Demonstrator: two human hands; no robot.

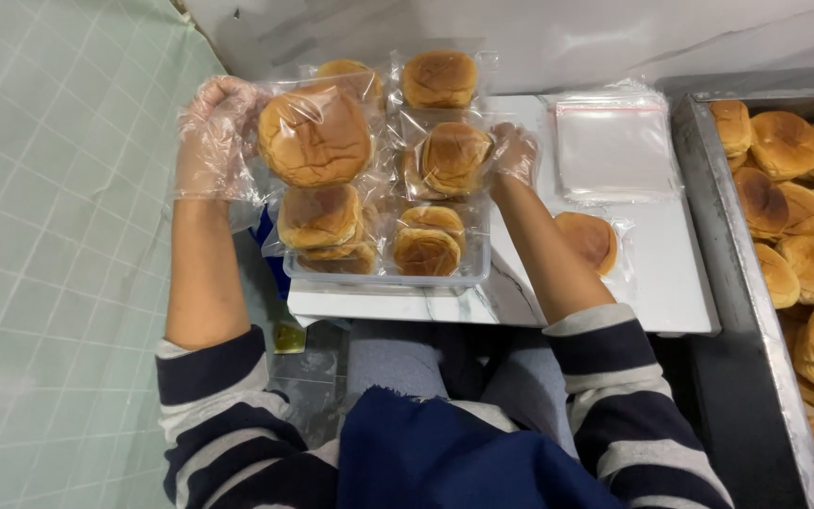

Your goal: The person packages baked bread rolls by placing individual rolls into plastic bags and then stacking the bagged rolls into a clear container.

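Head view looks down on a clear rectangular plastic tub (383, 271) at the near edge of a white marble-patterned bench (671, 283); it is filled with round golden-brown buns sealed in clear bags (426, 247), stacked in at least two layers. To the right, a grey metal tray (723, 254) holds many unwrapped brown buns (784, 143), crowded together and overlapping. Between tub and tray lie a flat stack of empty clear plastic bags (614, 149) and, nearer the person, a single bagged bun lying flat on the bench (588, 239).

The tray runs off the right and bottom edges, so its full count is not visible. Glare and creased film blur the bags at the back of the tub (how many lie beneath the top layer cannot be told).

The left hand (211, 137), in a thin clear glove, has its grip closed on the left edge of a large round bagged bun (315, 138), held up above the tub's left side with its glossy brown top facing the camera. The right hand (514, 153), also gloved, pinches the edge of a smaller bagged bun (454, 156) over the tub's right side; its fingertips are partly lost behind the film.
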